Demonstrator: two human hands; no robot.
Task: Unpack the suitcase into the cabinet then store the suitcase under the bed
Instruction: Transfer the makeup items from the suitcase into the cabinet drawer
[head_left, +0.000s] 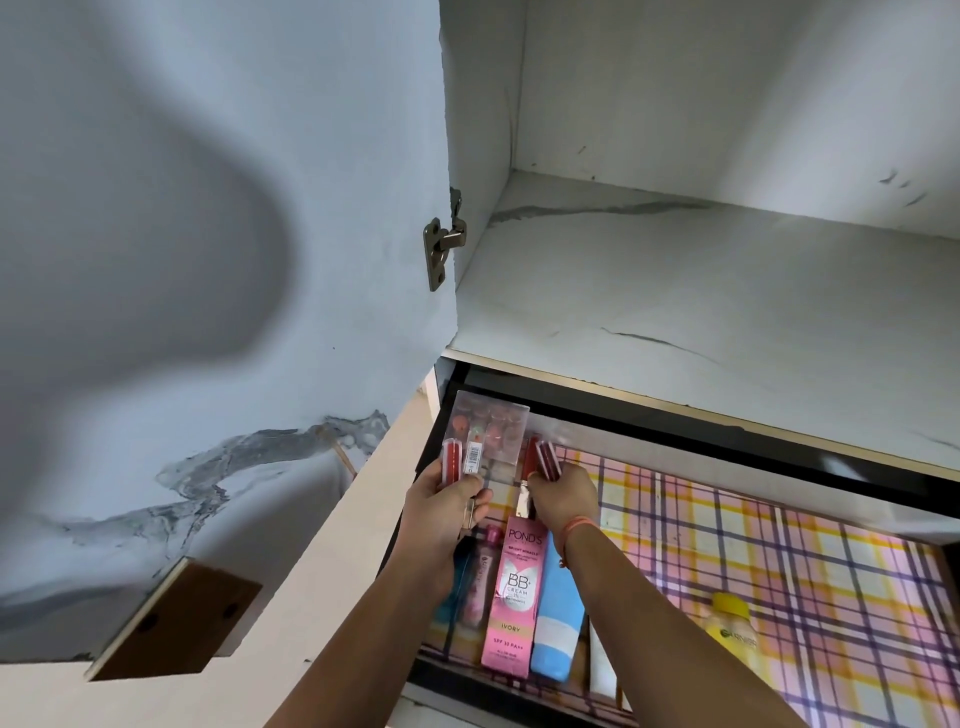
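Note:
Both my hands reach into an open cabinet drawer (675, 436) lined with pink and yellow checked paper. My left hand (447, 501) grips two small lipstick tubes (461, 460), one red and one with a barcode label. My right hand (563, 496) grips two dark red lipstick tubes (543, 460). Behind them at the drawer's back left corner lies a clear plastic makeup box (491, 423). Below my hands lie a pink Pond's BB cream box (514, 597), a blue tube (556, 618) and a pink bottle (478, 577). The suitcase is not in view.
Above the drawer is a white marbled cabinet shelf (701, 291). The cabinet door (223, 260) stands open at the left, with a metal hinge (444, 244). A yellow-capped Garnier bottle (730, 629) lies at the drawer's right front, and a white tube (602, 670) beside the blue one.

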